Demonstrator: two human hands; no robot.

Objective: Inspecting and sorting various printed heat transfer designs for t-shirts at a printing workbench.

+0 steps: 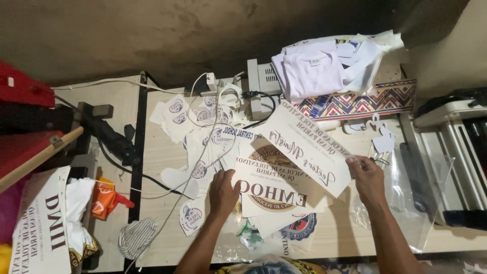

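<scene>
Right hand [366,175] grip on printed sheet [309,147], long axis diagonal

Folded white shirts [314,71] are piled at the far right of the counter [162,147], partly on a zigzag-patterned cloth [375,104]. Beside them sits a grey power box [259,83] with a black cable [264,109] looping off it. Small round logo cutouts [177,114] lie scattered to the left, near an orange packet [104,200] and a striped rag [136,237]. A white machine [456,152] stands at the right edge.
</scene>
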